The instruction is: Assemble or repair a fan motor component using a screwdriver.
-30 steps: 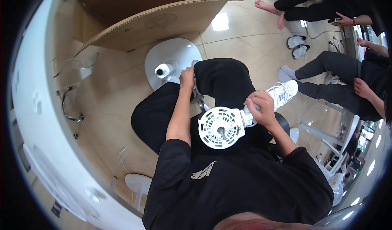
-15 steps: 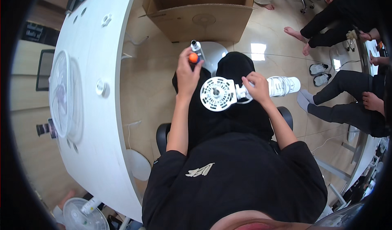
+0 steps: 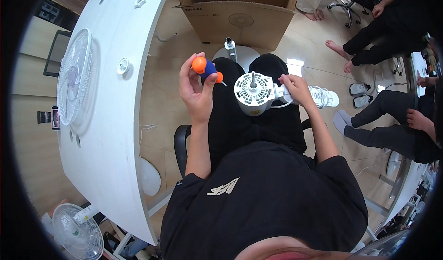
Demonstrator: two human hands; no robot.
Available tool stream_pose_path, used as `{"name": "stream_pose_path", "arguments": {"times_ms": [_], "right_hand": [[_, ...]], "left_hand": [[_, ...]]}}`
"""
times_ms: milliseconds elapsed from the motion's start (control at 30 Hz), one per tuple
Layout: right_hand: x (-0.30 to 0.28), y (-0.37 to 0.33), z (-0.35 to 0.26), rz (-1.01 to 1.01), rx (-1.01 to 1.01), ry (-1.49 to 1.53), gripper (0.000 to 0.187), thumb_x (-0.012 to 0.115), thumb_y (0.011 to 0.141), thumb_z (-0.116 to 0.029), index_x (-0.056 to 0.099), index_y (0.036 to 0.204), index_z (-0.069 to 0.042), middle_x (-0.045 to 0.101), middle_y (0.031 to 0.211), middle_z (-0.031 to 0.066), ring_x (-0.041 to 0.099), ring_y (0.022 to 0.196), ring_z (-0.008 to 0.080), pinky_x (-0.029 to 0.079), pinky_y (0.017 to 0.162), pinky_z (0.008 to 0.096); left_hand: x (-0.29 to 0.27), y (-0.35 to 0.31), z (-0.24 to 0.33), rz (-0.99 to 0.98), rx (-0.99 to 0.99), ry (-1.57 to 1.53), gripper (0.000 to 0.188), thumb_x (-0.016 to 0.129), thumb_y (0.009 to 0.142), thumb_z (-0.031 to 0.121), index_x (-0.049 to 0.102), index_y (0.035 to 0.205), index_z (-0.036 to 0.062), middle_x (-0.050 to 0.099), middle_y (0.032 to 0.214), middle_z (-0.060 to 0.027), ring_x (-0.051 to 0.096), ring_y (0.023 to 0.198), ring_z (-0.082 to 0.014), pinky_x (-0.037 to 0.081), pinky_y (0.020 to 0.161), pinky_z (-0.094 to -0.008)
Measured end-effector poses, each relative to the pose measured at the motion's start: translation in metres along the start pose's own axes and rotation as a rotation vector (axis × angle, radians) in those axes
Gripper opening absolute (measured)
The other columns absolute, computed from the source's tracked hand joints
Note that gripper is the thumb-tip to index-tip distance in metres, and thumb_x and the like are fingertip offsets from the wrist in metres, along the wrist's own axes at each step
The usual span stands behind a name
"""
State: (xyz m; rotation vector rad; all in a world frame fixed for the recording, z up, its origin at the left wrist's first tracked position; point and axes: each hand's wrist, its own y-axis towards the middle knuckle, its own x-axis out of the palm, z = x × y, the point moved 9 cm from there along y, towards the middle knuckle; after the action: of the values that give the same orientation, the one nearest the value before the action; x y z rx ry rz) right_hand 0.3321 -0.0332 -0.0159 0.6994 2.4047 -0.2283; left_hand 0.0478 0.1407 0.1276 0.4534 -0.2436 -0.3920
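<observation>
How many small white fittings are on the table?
2: a lobed white fitting toward the white table's far end, a round white one right of the white wire fan grille, which may hide others.

The white fan motor (image 3: pixel 253 97), slotted round face showing, shaft (image 3: pixel 253 80) protruding, has a cord-wound white column (image 3: pixel 329 98) to its right; left of the motor, apart, an orange-and-blue screwdriver (image 3: pixel 209 70) slants toward it

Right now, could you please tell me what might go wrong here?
The white fan motor, held in the right hand alone, might tip or slip. The screwdriver in the left hand has its bare shaft angled toward the legs and could poke them. The white cord's loop may snag.
</observation>
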Motion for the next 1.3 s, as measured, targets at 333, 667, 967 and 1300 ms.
{"name": "stream_pose_path", "arguments": {"times_ms": [333,667,967,1300], "right_hand": [[0.03,0.073,-0.094,-0.236,-0.191,0.553,0.035,0.058,0.103,-0.028,0.073,0.112,0.001,0.074,0.107,0.0107,0.068,0.104,0.0197,0.052,0.092,0.0333],[0.082,0.058,-0.141,-0.629,-0.17,0.907,0.044,0.074,0.093,-0.025,0.067,0.128,0.001,0.072,0.117,0.0109,0.067,0.11,0.017,0.051,0.1,0.0341],[0.085,0.047,-0.139,-0.497,-0.109,0.974,0.043,0.08,0.087,-0.011,0.068,0.127,0.001,0.075,0.108,0.009,0.071,0.096,0.0126,0.055,0.09,0.0279],[0.083,0.046,-0.132,-0.428,-0.171,0.96,0.031,0.079,0.087,-0.011,0.074,0.116,0.0,0.076,0.104,0.0094,0.071,0.094,0.0136,0.056,0.088,0.0284]], "left_hand": [[0.026,0.014,-0.012,-0.058,-0.065,-0.109,0.068,0.075,0.093,0.023,0.043,0.147,-0.0022,0.059,0.122,-0.0093,0.067,0.106,-0.0212,0.053,0.097,-0.034],[0.046,0.012,-0.026,-0.156,-0.09,-0.05,0.059,0.076,0.092,0.015,0.051,0.144,0.0015,0.054,0.13,-0.0064,0.059,0.115,-0.0158,0.049,0.101,-0.0315],[0.051,0.013,-0.031,-0.188,-0.097,-0.037,0.061,0.074,0.094,0.016,0.048,0.147,0.0001,0.056,0.125,-0.0038,0.06,0.108,-0.0122,0.05,0.096,-0.0286],[0.055,0.014,-0.031,-0.202,-0.084,-0.029,0.06,0.073,0.095,0.014,0.048,0.147,0.0,0.056,0.124,-0.0039,0.06,0.108,-0.0119,0.05,0.096,-0.028]]}}
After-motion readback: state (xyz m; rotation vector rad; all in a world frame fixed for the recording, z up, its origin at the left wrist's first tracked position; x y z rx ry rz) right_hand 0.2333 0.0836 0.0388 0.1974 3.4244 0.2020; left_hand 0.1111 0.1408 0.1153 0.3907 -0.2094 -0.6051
